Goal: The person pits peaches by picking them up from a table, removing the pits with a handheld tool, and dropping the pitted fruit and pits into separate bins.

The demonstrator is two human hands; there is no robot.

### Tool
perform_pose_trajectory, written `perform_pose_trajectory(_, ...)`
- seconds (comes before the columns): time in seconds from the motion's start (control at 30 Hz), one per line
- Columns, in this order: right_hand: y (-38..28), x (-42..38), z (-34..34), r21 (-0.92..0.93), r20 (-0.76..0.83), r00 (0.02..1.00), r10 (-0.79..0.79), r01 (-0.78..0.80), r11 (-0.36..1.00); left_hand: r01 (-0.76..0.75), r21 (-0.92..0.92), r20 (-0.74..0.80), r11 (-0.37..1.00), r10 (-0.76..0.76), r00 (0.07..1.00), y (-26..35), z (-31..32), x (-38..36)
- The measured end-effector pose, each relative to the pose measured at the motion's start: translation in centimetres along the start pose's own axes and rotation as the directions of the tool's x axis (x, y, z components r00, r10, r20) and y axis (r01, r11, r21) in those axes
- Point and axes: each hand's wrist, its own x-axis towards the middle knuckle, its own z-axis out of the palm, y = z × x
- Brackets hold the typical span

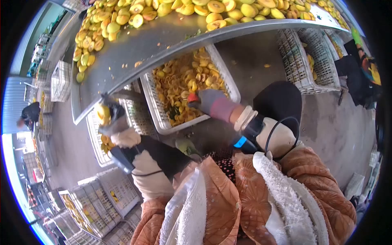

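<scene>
My left hand [109,118], in a grey glove, holds a yellow fruit half [102,113] just below the edge of the metal table [134,53]. My right hand [208,101], also gloved in grey, grips a small tool with a red handle [192,97] over a white plastic crate [159,122] filled with cut yellow fruit pieces. The table top carries a heap of whole and halved yellow fruit [171,8] along its far side.
More white crates stand on the concrete floor: one at the upper right [304,77], one under my left hand [96,143], several stacked at the lower left [98,200]. A seated person [361,69] works at the right edge; another person [28,114] at far left.
</scene>
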Motion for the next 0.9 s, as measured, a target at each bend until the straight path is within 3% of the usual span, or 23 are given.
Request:
perform_pose_trajectory(0.03,0.6,0.4,0.3,-0.004,-0.020,1.000,0.004,-0.004,1.000,0.023,-0.233,-0.005,0.972,-0.025,1.000,2.0,-0.5,1.6)
perform_pose_trajectory(0.07,1.1,0.4,0.3,-0.032,0.072,0.997,0.006,-0.004,0.999,-0.066,0.042,-0.006,0.997,0.067,0.998,2.4,-0.8,3.1)
perform_pose_trajectory(0.1,1.5,0.3,0.3,-0.060,0.160,0.987,0.017,-0.008,0.998,0.045,0.474,0.170,0.879,-0.142,0.975,2.2,-1.9,4.0)
perform_pose_trajectory(0.17,1.6,-0.3,-0.1,-0.033,0.066,0.998,-0.006,0.008,0.999,0.049,0.920,-0.013,0.389,-0.093,0.996,-2.4,-2.0,8.7)
perform_pose_trajectory(0.2,1.5,-0.4,-0.1,0.000,0.000,0.999,-0.041,0.041,0.999,0.055,0.990,-0.048,0.128,-0.057,0.997,-8.1,0.1,9.0)
perform_pose_trajectory(0.23,1.6,-0.4,-0.2,-0.004,-0.014,0.999,-0.034,0.034,0.999,0.068,0.988,-0.070,-0.142,-0.009,0.998,-14.2,2.2,9.1)
perform_pose_trajectory(0.3,1.6,-0.1,-0.2,0.036,-0.119,0.992,-0.034,0.038,0.999,-0.368,0.822,0.240,-0.434,-0.323,0.916,-19.3,-1.3,14.0)
perform_pose_trajectory(0.33,1.3,-0.3,-1.1,0.044,-0.068,0.998,0.005,-0.002,0.999,-0.399,0.574,0.135,-0.715,-0.398,0.907,-22.4,-0.8,15.0)
perform_pose_trajectory(0.37,1.3,-0.4,-1.3,0.046,-0.079,0.997,0.018,-0.014,0.999,-0.420,0.236,0.014,-0.877,-0.429,0.903,-25.0,-0.2,15.7)
perform_pose_trajectory(0.5,1.3,-0.4,-1.7,-0.014,-0.030,0.995,0.092,-0.092,0.996,-0.444,0.208,-0.088,-0.872,-0.468,0.879,-28.1,-4.5,19.5)
perform_pose_trajectory(0.57,1.2,-0.4,-1.8,0.026,-0.090,0.991,0.101,-0.099,0.995,-0.496,0.292,0.073,-0.818,-0.498,0.864,-27.8,-4.7,19.4)
perform_pose_trajectory(0.63,1.6,-0.5,-1.8,0.072,-0.142,0.988,0.056,-0.046,0.996,-0.496,0.339,0.111,-0.799,-0.490,0.865,-26.6,-4.3,18.5)
perform_pose_trajectory(0.7,1.7,-0.9,-2.5,0.111,-0.191,0.982,0.004,0.018,0.994,-0.496,0.643,0.319,-0.583,-0.385,0.866,-24.8,-2.8,16.8)
perform_pose_trajectory(0.73,1.2,-1.5,-3.3,0.169,-0.220,0.973,0.066,-0.028,0.985,-0.239,0.956,0.161,-0.172,-0.375,0.913,-23.7,-0.6,14.5)
perform_pose_trajectory(0.77,0.9,-1.7,-3.6,0.231,-0.240,0.962,0.129,-0.072,0.970,-0.045,0.995,0.067,0.088,-0.264,0.962,-22.0,-0.3,13.6)
perform_pose_trajectory(0.8,1.2,-1.4,-3.0,0.220,-0.259,0.954,0.153,-0.096,0.971,0.174,0.914,-0.057,0.366,-0.309,0.949,-19.3,-0.5,13.0)
perform_pose_trajectory(0.83,0.6,-1.7,-3.2,0.223,-0.339,0.930,0.144,-0.069,0.972,0.368,0.712,-0.154,0.598,-0.378,0.913,-16.5,-1.0,12.1)
perform_pose_trajectory(0.9,-0.9,-2.2,-4.2,0.268,-0.361,0.928,0.094,0.007,0.963,0.370,0.728,-0.122,0.578,-0.421,0.899,-13.0,-1.3,9.1)
